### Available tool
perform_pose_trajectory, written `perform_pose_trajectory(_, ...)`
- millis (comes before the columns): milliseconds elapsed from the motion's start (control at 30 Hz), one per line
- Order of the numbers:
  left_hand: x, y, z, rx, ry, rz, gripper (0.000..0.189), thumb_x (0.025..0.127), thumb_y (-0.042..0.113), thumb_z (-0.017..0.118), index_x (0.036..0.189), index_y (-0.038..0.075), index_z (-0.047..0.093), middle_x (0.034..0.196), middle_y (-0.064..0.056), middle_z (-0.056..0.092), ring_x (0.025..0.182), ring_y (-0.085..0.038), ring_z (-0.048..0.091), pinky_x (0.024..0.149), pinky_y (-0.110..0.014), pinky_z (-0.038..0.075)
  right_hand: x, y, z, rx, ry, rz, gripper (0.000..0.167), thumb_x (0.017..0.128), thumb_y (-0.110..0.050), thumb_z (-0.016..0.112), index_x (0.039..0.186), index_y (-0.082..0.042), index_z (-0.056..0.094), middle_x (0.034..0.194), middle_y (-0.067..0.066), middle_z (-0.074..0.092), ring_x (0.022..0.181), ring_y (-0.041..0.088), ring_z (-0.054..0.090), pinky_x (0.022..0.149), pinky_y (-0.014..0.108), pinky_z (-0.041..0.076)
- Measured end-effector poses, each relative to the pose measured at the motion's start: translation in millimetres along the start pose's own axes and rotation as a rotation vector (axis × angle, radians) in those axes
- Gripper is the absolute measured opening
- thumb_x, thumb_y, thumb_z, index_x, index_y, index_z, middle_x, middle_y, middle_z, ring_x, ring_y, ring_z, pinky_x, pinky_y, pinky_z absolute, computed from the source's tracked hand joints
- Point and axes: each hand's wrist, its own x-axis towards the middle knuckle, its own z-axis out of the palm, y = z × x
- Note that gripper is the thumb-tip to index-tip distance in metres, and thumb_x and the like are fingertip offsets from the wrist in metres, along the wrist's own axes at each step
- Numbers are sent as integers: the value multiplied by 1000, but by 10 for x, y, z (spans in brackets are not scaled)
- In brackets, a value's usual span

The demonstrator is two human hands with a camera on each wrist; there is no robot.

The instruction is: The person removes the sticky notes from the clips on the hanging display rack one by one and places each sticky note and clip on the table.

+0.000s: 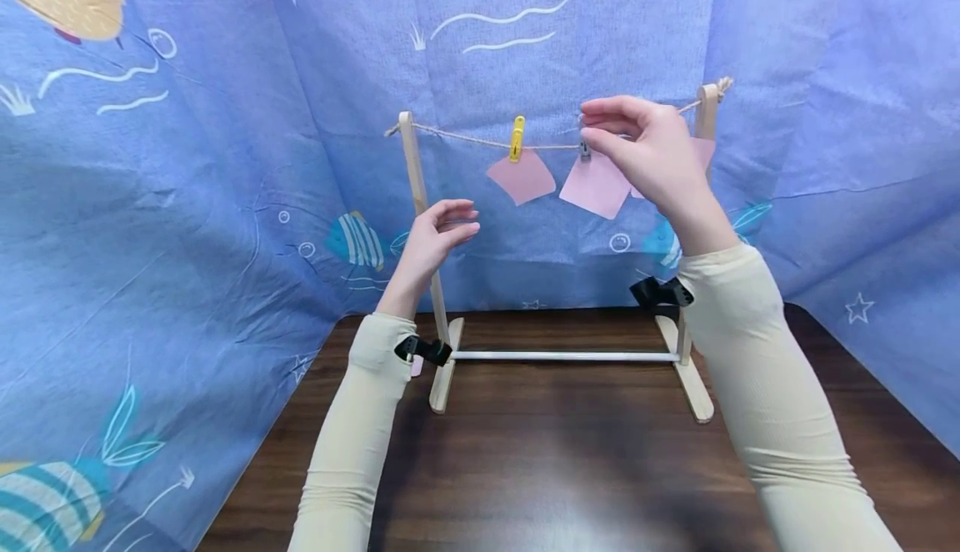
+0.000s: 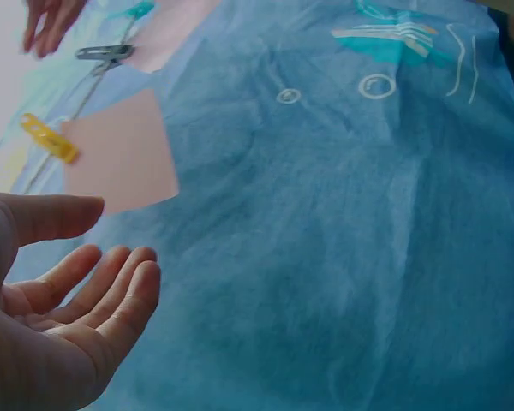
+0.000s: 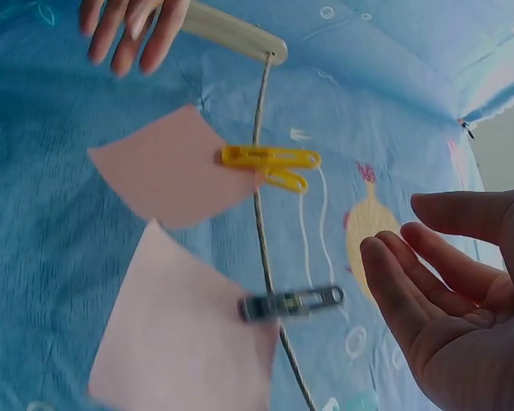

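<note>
Fingers of our right hand (image 1: 662,153) and left hand (image 1: 430,248) curved apart, empty, as a grey peg (image 3: 280,305) on the cord (image 3: 263,240) held pink paper (image 3: 184,342) beneath it; we judged pegging done, calling next for gentle withdrawal.

I see the right hand (image 1: 652,152) up high on the right, the left hand (image 1: 437,238) lower on the left, both loosely curved.

Curtained-off workspace — blue fish-print cloth (image 1: 202,227) around, dark wood-grain table (image 1: 510,452)
</note>
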Motion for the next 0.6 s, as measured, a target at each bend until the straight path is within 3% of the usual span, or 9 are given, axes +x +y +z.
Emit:
perform_pose_trajectory(233, 287, -113, 262, -92, 41, -60, 50, 95, 8, 69, 142, 0, 51, 138, -20, 57, 123, -27, 59, 103, -38, 50, 252, -69, 330, -178, -157, 62, 49, 98, -28, 67, 142, -9, 57, 137, 10, 62, 126, 19, 59, 103, 38, 49)
perform_pose_trajectory(433, 479, -161, 393, -189, 56, -65, 44, 94, 2, 68, 136, -1, 55, 132, -21, 61, 114, -26, 62, 106, -48, 46, 435, -50, 483, -252, -242, 100, 54, 100, -23, 64, 149, -7, 48, 147, 12, 53, 135, 23, 51, 110, 41, 43)
perform_pose_trajectory(600, 563, -140, 459, -224, 57, -61, 27, 93, -3, 67, 120, -1, 62, 108, -11, 67, 97, -17, 64, 105, -53, 46, 538, -33, 560, -271, -267, 106, 54, 100, -20, 60, 150, -6, 45, 146, 12, 54, 134, 24, 52, 109, 38, 45)
